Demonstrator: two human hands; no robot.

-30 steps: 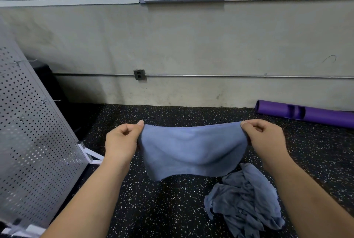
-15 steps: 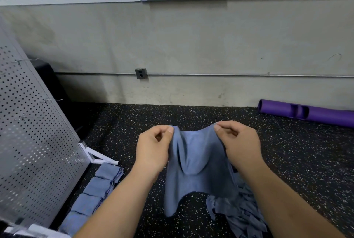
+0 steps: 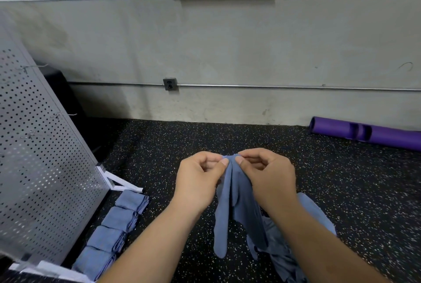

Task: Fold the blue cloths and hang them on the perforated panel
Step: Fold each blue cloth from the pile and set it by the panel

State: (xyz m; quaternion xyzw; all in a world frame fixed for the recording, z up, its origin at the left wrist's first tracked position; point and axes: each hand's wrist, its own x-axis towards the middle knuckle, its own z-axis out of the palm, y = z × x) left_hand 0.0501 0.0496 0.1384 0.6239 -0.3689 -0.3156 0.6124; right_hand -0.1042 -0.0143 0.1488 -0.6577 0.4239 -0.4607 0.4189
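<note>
A blue cloth (image 3: 230, 209) hangs folded in half in front of me, its two top corners brought together. My left hand (image 3: 198, 182) and my right hand (image 3: 268, 180) both pinch those corners, thumbs nearly touching. Under the hanging cloth, at the lower right, lies a crumpled heap of blue cloths (image 3: 296, 244) on the floor. Several folded blue cloths (image 3: 118, 219) lie in a row along the foot of the grey perforated panel (image 3: 41, 157), which leans at the left with thin wire hooks (image 3: 66, 114) sticking out.
The floor (image 3: 353, 191) is black speckled rubber. A purple foam roller (image 3: 369, 133) lies against the wall at the right. The panel's white foot bracket (image 3: 118, 182) juts onto the floor. A metal pipe and outlet box (image 3: 169, 84) run along the wall.
My hands have come together from wide apart, closing the stretched cloth into a half fold. The view has tilted down, bringing the row of folded cloths into sight.
</note>
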